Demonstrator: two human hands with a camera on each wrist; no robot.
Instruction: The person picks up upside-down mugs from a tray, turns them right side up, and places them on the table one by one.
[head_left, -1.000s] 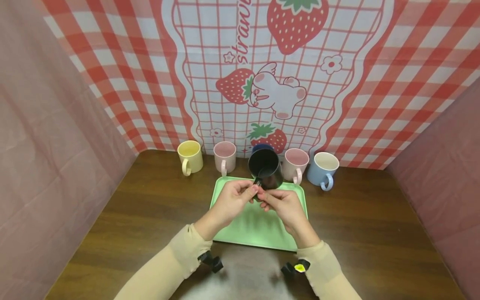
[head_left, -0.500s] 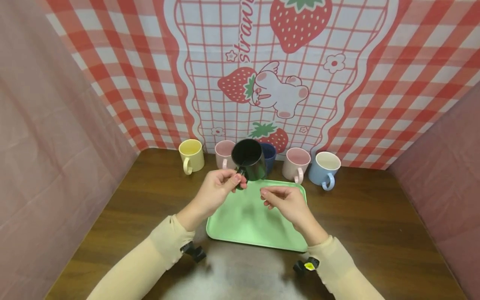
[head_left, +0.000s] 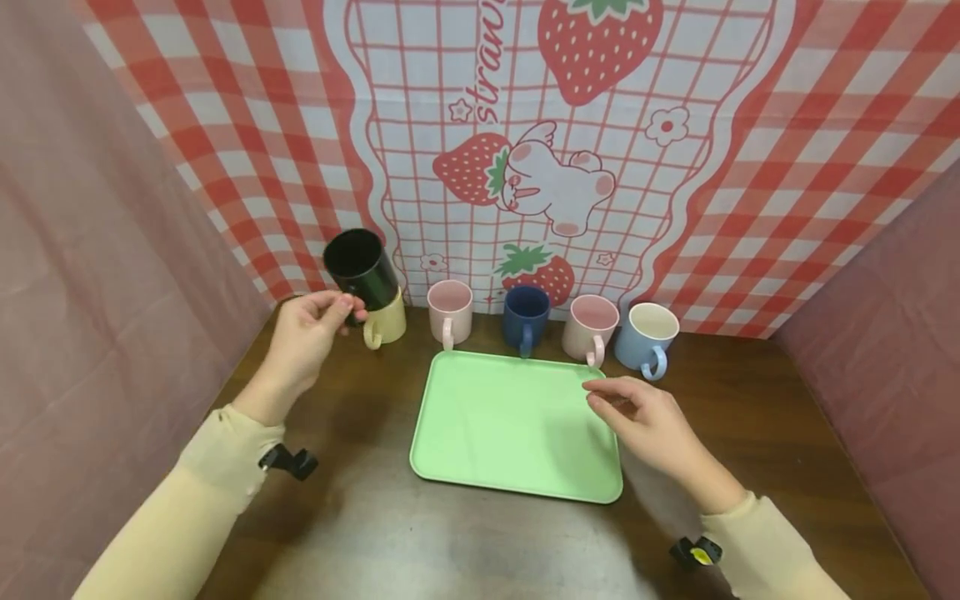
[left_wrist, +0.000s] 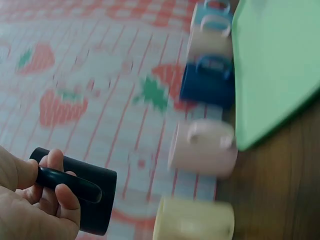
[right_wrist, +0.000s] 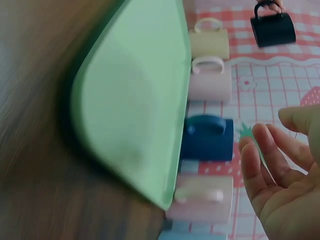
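Note:
My left hand (head_left: 303, 342) grips a black mug (head_left: 365, 271) by its handle, up in the air at the left. In the head view the mug overlaps the yellow mug (head_left: 388, 321) behind it. The left wrist view shows the fingers curled round the black handle (left_wrist: 67, 184). My right hand (head_left: 648, 421) hovers over the right edge of the green tray (head_left: 517, 425), its fingers relaxed and holding nothing. Nearest to it stand a pink mug (head_left: 592, 327) and a light blue mug (head_left: 647, 340).
Along the back of the wooden table (head_left: 375, 517) runs a row of mugs, among them another pink mug (head_left: 450, 312) and a dark blue mug (head_left: 527, 318). The tray lies just in front of them. A red checked strawberry cloth (head_left: 487, 92) hangs behind, with pinkish curtains (head_left: 112, 250) at the sides.
The left hand has carried the black mug from above the tray to the far left. The right hand has let go of the mug's handle and moved right.

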